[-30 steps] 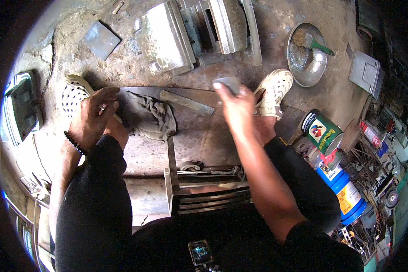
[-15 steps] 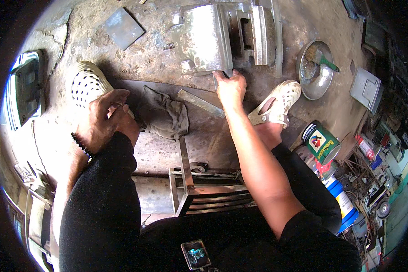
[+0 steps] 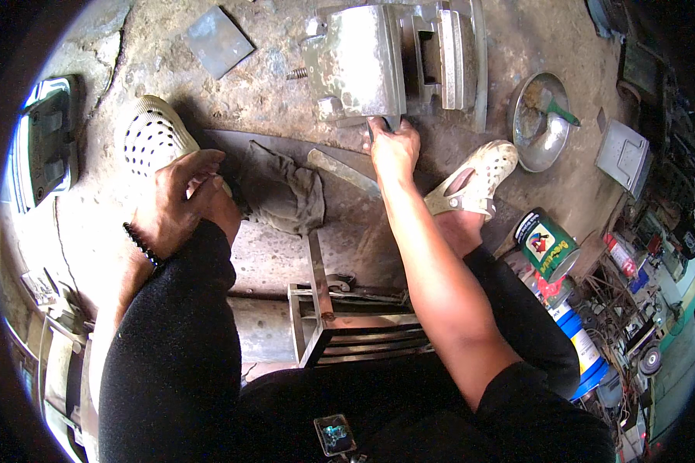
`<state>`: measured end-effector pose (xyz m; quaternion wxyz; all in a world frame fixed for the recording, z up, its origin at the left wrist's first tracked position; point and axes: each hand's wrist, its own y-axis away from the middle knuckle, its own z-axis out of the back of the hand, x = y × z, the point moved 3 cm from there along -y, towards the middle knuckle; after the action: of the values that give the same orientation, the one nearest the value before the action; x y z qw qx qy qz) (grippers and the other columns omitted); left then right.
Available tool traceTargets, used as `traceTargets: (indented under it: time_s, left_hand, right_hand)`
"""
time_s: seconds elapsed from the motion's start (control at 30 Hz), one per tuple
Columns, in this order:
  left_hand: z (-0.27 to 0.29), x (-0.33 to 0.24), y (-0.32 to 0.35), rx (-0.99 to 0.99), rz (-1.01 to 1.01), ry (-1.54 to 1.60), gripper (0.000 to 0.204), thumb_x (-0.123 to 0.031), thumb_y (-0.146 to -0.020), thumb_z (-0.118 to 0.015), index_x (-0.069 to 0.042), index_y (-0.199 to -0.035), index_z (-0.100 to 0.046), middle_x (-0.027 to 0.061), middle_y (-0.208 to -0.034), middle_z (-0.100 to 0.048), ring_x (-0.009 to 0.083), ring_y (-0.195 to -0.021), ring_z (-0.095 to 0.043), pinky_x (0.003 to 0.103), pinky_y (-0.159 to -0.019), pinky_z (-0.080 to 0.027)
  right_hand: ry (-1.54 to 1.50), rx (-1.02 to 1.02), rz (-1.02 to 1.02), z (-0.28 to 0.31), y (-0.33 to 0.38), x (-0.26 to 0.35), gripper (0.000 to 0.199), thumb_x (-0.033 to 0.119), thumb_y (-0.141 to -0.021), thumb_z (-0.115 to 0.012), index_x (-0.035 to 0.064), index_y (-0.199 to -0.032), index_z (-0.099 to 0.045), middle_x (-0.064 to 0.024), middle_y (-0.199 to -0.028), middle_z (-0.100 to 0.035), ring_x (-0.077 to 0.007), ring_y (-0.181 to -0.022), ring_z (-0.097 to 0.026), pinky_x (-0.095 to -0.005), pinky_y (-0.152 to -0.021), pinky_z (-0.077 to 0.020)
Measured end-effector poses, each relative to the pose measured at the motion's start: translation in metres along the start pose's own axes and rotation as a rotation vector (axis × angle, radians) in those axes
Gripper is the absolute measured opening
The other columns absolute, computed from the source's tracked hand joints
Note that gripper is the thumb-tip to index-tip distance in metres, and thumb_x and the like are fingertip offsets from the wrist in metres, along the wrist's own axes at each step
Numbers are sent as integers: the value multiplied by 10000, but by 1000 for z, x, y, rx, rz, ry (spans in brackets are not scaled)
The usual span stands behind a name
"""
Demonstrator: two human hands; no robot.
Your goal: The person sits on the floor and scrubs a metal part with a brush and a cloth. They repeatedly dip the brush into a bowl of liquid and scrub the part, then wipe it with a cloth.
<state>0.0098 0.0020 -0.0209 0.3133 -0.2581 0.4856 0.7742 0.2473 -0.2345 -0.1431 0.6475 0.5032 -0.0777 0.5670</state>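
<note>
Two hands, left [image 3: 181,197] and right [image 3: 394,150]; two perforated cream shoes [image 3: 153,137]; one grey rag [image 3: 286,193]; one metal bowl [image 3: 540,123]; perhaps two paint tins [image 3: 547,245].

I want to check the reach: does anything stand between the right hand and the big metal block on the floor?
No. The right hand already touches the near edge of the metal block; nothing visible lies between them.

Right hand [image 3: 394,148] outstretched, left hand [image 3: 184,194] curled

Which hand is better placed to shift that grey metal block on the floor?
Right. The right hand already grips the near edge of the grey metal block, arm stretched forward. The left hand rests on the left knee beside the cream shoe, well away from it.
</note>
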Motion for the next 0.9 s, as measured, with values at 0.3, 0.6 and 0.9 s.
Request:
traceTargets:
  time_s: [0.3, 0.6, 0.9]
  left_hand:
    - [3, -1, 2, 0, -31, -18, 328, -76, -939, -616, 10, -1256, -625, 195, -1135, -699, 278, -1034, -697, 369, -908, -548]
    - [-2, 1, -1, 51, 12, -4, 352, -85, -942, -604, 13, -1280, -609, 195, -1184, -682, 278, -1075, -678, 376, -932, -533]
    - [1, 10, 0, 96, 31, 45, 406, -88, -942, -591, 31, -1330, -570, 197, -1272, -647, 276, -1166, -637, 374, -982, -503]
  right_hand:
    - [365, -100, 209, 7, 0, 14, 510, 356, -802, -811, -115, -936, -671, -307, -856, -686, -464, -827, -683, -466, -755, -535]
    - [482, -62, 223, 9, 3, 27, 454, 373, -852, -754, -54, -992, -692, -295, -928, -695, -458, -906, -675, -494, -833, -515]
    - [628, -53, 263, 7, 1, 24, 445, 380, -893, -694, -47, -1017, -689, -281, -965, -696, -450, -936, -660, -512, -875, -493]
